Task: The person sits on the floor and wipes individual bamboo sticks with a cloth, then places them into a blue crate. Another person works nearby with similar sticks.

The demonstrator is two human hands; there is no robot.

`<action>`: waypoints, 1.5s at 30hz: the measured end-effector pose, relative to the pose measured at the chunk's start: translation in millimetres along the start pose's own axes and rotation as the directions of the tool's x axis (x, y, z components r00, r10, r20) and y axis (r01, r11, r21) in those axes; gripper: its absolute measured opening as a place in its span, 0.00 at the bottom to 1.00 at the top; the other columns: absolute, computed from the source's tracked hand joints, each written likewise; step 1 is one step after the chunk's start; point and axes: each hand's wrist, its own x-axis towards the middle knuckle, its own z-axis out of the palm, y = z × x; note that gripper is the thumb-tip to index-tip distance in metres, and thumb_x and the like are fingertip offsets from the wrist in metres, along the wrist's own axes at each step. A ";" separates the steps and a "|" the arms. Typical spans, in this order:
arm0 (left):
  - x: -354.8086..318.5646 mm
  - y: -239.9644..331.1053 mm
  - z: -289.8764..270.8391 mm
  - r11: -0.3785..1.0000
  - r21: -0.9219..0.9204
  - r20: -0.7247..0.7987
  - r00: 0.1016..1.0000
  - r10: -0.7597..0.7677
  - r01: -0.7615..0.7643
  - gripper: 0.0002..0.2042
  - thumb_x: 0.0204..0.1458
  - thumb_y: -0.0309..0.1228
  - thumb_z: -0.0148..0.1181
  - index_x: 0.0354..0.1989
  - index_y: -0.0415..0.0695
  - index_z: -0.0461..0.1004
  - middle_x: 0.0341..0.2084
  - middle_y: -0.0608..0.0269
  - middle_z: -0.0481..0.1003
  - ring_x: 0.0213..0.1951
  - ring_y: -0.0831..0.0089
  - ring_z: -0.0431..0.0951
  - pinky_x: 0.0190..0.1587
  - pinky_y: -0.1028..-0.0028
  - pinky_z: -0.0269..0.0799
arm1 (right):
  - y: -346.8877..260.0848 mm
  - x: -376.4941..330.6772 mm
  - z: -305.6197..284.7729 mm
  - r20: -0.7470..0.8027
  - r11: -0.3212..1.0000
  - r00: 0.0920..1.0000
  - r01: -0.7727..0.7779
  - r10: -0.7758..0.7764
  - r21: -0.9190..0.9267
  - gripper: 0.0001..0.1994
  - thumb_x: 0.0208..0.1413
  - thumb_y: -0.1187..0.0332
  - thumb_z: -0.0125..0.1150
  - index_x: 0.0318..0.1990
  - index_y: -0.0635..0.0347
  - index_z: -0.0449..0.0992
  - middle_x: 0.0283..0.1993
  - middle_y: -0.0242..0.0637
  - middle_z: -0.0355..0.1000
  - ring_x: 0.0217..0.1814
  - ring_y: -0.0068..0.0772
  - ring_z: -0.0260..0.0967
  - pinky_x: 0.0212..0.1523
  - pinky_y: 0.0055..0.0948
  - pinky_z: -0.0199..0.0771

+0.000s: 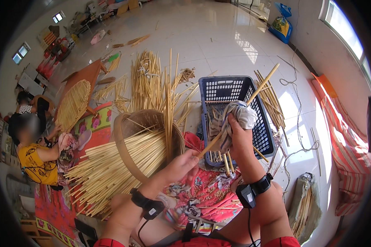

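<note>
A long pale cane stick (264, 84) slants across in front of me, its far end up to the right. My left hand (188, 161) pinches the stick's lower end, fingers closed. Higher up, my right hand (237, 130) is closed round a crumpled whitish cloth (245, 115) that wraps the stick. Both hands are over the near side of a dark blue plastic crate (259, 123), which has short sticks and scraps in it. Left of my left hand, a woven basket (178, 138) with a hoop handle lies tipped, full of peeled sticks (111, 164).
Bundled sticks (146, 82) stand beyond the basket; more sticks (270, 96) lie right of the crate. A patterned pink cloth (202, 187) covers my lap. At left, a person (39, 160) in yellow handles a woven oval tray (74, 105). A cord (299, 103) trails across the floor.
</note>
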 end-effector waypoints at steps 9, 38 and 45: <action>0.2 2.2 -13.6 0.958 0.262 0.003 0.993 0.117 -0.114 0.06 0.62 0.28 0.48 0.39 0.38 0.68 0.17 0.71 0.66 0.21 0.87 0.63 0.23 0.82 0.59 | -0.8 8.6 -11.4 -0.073 0.998 0.997 0.031 -0.027 0.057 0.13 0.59 0.68 0.59 0.49 0.59 0.69 0.41 0.34 0.72 0.36 0.27 0.73 0.33 0.28 0.76; 19.4 7.0 -63.4 0.898 -0.291 -0.490 0.858 0.156 -0.329 0.09 0.61 0.36 0.52 0.36 0.44 0.72 0.34 0.60 0.77 0.32 0.76 0.77 0.37 0.76 0.73 | 75.9 -77.3 19.0 0.508 0.826 0.789 0.001 0.346 -0.564 0.19 0.52 0.66 0.65 0.51 0.61 0.71 0.46 0.36 0.74 0.46 0.27 0.69 0.50 0.29 0.69; 23.2 13.4 -89.7 0.813 -0.162 -0.730 0.622 0.283 -0.559 0.09 0.63 0.37 0.49 0.35 0.47 0.69 0.25 0.69 0.71 0.28 0.82 0.70 0.33 0.80 0.67 | 73.9 -64.7 3.3 0.489 0.753 0.793 0.060 0.362 -0.655 0.18 0.51 0.66 0.66 0.49 0.61 0.73 0.44 0.38 0.75 0.46 0.29 0.71 0.51 0.30 0.69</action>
